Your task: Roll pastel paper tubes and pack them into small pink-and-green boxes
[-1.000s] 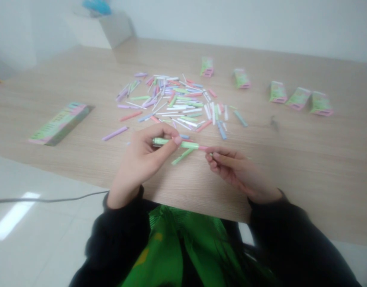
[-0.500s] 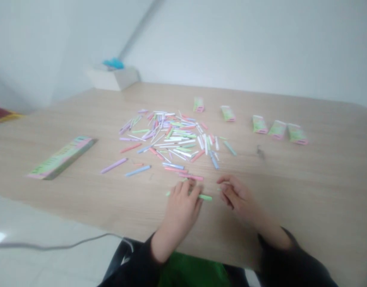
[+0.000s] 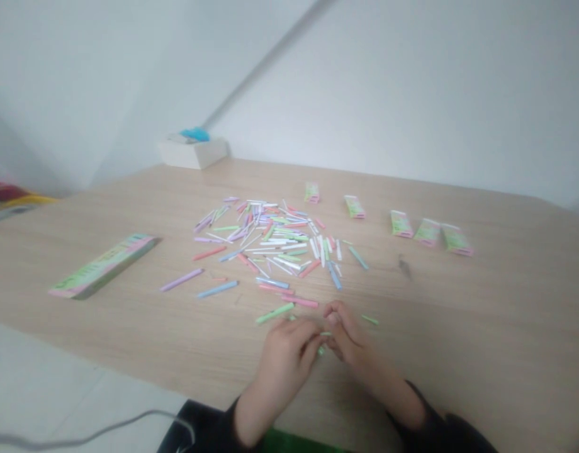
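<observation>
My left hand (image 3: 286, 353) is closed, its fingertips pinching a small green stick (image 3: 321, 350) that shows only in part. Right up against those fingertips is my right hand (image 3: 350, 336), also closed. A thin light-green bit (image 3: 326, 333) shows between the two hands; the right fingers appear to pinch it. Just beyond the left hand lies a green pen-like stick (image 3: 274, 313). Past it are pink sticks (image 3: 299, 302). A thin green piece (image 3: 369, 319) rests to the right of my right hand.
A loose pile of coloured and white sticks (image 3: 284, 245) spreads over the wooden table (image 3: 483, 327). Several small green-and-pink packets (image 3: 401, 224) stand at the back right. A long box (image 3: 105, 264) lies at left. Behind is a white box (image 3: 195, 153) with something blue in it.
My hands have come together; the right moved left to meet the left. A green stick and a thin green piece now show on the table. The view has tilted up slightly.
</observation>
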A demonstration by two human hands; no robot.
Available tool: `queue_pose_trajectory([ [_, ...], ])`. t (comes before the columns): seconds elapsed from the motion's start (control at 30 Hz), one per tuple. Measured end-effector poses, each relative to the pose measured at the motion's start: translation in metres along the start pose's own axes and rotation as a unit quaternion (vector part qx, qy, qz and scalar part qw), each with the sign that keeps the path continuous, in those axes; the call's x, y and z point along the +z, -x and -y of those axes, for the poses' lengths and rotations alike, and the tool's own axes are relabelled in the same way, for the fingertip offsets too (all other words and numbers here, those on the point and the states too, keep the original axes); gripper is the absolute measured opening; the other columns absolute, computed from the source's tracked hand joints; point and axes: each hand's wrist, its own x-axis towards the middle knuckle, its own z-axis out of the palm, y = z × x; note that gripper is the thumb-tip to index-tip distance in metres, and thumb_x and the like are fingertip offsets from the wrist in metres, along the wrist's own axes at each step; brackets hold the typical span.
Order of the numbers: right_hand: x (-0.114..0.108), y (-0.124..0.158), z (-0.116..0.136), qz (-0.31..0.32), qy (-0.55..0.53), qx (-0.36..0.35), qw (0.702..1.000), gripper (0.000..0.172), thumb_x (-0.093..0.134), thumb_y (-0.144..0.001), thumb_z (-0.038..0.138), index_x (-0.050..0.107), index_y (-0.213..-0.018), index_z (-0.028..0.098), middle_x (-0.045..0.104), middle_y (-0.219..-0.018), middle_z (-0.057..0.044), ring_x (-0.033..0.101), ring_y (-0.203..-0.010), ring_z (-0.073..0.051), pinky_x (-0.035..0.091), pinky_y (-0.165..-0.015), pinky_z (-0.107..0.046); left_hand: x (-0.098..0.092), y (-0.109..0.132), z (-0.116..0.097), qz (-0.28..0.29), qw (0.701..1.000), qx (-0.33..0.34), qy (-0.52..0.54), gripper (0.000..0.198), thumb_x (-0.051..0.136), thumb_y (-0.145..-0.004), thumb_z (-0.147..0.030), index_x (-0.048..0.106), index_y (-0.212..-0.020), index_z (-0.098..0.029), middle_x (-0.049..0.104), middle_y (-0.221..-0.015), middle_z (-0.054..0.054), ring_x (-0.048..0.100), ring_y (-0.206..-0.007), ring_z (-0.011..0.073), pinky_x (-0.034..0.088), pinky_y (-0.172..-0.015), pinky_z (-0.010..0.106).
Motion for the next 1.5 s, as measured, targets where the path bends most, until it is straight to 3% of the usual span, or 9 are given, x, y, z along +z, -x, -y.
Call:
queue_pose_trajectory([
  [0.23, 0.0, 0.0, -0.004, 0.05, -0.054, 0.023, 0.997, 0.033, 0.04, -0.101, 0.058, 0.047, -0.102, 0.026, 0.035, -0.06, 0.009, 0.035, -0.051, -0.013, 0.031, -0.051, -0.026, -0.003, 0.0, -0.001, 0.015, 1.0, 0.001, -0.026, 0.019, 0.063, -0.094, -0.018, 0.069, -0.077, -0.021, 0.073, -0.072, 0.002, 0.067, -0.068, 0.0195, 0.048, -0.072, 0.031],
  [0.4, -0.022, 0.007, -0.001, -0.007, 0.124, -0.044, 0.991, 0.021, 0.045, -0.1, 0.044, 0.056, -0.101, 0.026, 0.049, -0.062, 0.004, 0.048, -0.054, -0.018, 0.039, -0.052, -0.03, -0.047, -0.016, -0.002, 0.143, 0.987, -0.059, -0.051, 0.031, 0.076, -0.087, -0.044, 0.068, -0.071, -0.02, 0.072, -0.069, 0.001, 0.067, -0.068, 0.02, 0.045, -0.066, 0.029],
  [0.63, -0.048, 0.025, -0.014, -0.007, 0.231, -0.019, 0.973, 0.027, 0.048, -0.098, 0.041, 0.058, -0.079, 0.025, 0.057, -0.058, 0.002, 0.057, -0.053, -0.018, 0.045, -0.055, -0.031, -0.116, -0.122, 0.037, 0.033, 0.944, -0.182, -0.273, 0.027, 0.049, -0.102, -0.028, 0.073, -0.095, -0.017, 0.076, -0.1, 0.013, 0.071, -0.098, 0.0282, 0.05, -0.082, 0.035],
  [0.8, -0.04, 0.035, -0.026, -0.017, 0.178, 0.011, 0.984, 0.036, 0.048, -0.098, 0.048, 0.058, -0.071, 0.025, 0.062, -0.059, 0.0, 0.062, -0.056, -0.02, 0.049, -0.057, -0.033, -0.099, -0.189, 0.099, 0.028, 0.923, -0.246, -0.294, 0.029, 0.058, -0.102, -0.038, 0.068, -0.115, -0.013, 0.071, -0.117, 0.011, 0.068, -0.107, 0.0236, 0.056, -0.095, 0.044],
  [1.03, -0.033, 0.06, -0.023, -0.123, 0.06, -0.007, 0.991, 0.031, 0.054, -0.096, 0.049, 0.076, -0.095, 0.028, 0.071, -0.071, -0.003, 0.07, -0.068, -0.023, 0.06, -0.067, -0.036, -0.076, -0.209, 0.135, 0.054, 0.918, -0.266, -0.288, 0.036, 0.064, -0.099, -0.038, 0.064, -0.127, -0.015, 0.066, -0.128, 0.012, 0.067, -0.112, 0.0254, 0.057, -0.096, 0.048],
  [1.17, -0.042, 0.063, -0.022, -0.124, 0.101, -0.044, 0.986, 0.028, 0.053, -0.098, 0.042, 0.077, -0.093, 0.03, 0.076, -0.077, -0.004, 0.074, -0.073, -0.024, 0.062, -0.072, -0.036, -0.088, -0.211, 0.126, 0.048, 0.932, -0.246, -0.26, 0.029, 0.064, -0.099, -0.037, 0.067, -0.116, -0.014, 0.07, -0.116, 0.009, 0.068, -0.102, 0.0222, 0.058, -0.091, 0.044],
  [1.27, -0.056, 0.056, -0.011, -0.101, 0.153, -0.109, 0.977, 0.021, 0.056, -0.096, 0.034, 0.075, -0.091, 0.03, 0.075, -0.074, -0.001, 0.075, -0.07, -0.02, 0.062, -0.067, -0.03, -0.106, -0.203, 0.105, 0.046, 0.958, -0.192, -0.206, 0.028, 0.06, -0.099, -0.034, 0.074, -0.09, -0.012, 0.07, -0.082, 0.004, 0.066, -0.082, 0.0188, 0.052, -0.078, 0.033],
  [1.4, -0.079, 0.036, 0.031, -0.127, 0.195, -0.172, 0.957, 0.015, 0.058, -0.095, 0.028, 0.072, -0.099, 0.028, 0.072, -0.068, 0.001, 0.072, -0.062, -0.016, 0.055, -0.05, -0.022, -0.127, -0.174, 0.062, 0.062, 0.987, -0.11, -0.099, 0.043, 0.057, -0.096, -0.05, 0.077, -0.083, -0.014, 0.059, -0.063, -0.002, 0.053, -0.064, 0.014, 0.04, -0.063, 0.026],
  [1.5, -0.087, 0.012, 0.074, -0.104, 0.188, -0.224, 0.951, 0.01, 0.059, -0.096, 0.026, 0.069, -0.098, 0.025, 0.073, -0.069, 0.001, 0.072, -0.064, -0.015, 0.06, -0.06, -0.024, -0.134, -0.145, 0.027, 0.126, 0.986, -0.038, 0.105, 0.039, 0.064, -0.091, -0.052, 0.079, -0.09, -0.016, 0.054, -0.063, -0.003, 0.045, -0.062, 0.0123, 0.035, -0.061, 0.025],
])
